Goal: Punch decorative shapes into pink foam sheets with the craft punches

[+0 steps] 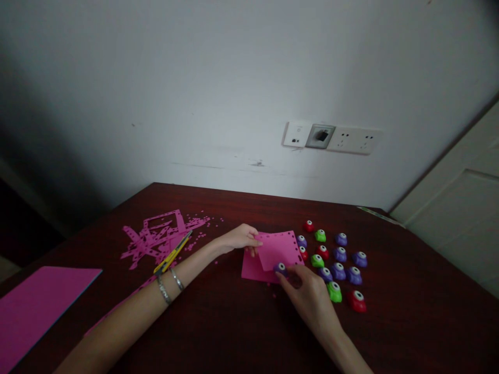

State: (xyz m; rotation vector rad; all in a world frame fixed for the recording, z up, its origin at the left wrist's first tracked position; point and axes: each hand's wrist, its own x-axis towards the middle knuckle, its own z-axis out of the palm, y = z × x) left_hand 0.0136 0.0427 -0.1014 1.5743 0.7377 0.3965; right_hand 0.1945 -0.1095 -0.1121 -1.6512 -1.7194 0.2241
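Observation:
My left hand (240, 239) pinches the upper left edge of a pink sheet of paper (278, 249), which has small punched holes along its top and right edges. Part of the sheet looks doubled, as if a second pink piece lies under it. At its lower edge, my right hand (310, 291) grips a small purple craft punch (280, 268) between thumb and fingers. Whether the paper sits inside the punch's slot is hard to make out. Just right of the paper stand several more craft punches, among them a green one (334, 292), a red one (356, 301) and a purple one (354, 276).
Beyond my left forearm, pink paper scraps (156, 239) lie heaped with tiny punched bits around them. A yellow utility knife (171, 254) rests beside the heap. Larger pink sheets (42, 306) occupy the left front of the dark red table (218, 332). Wall sockets (353, 140) are behind.

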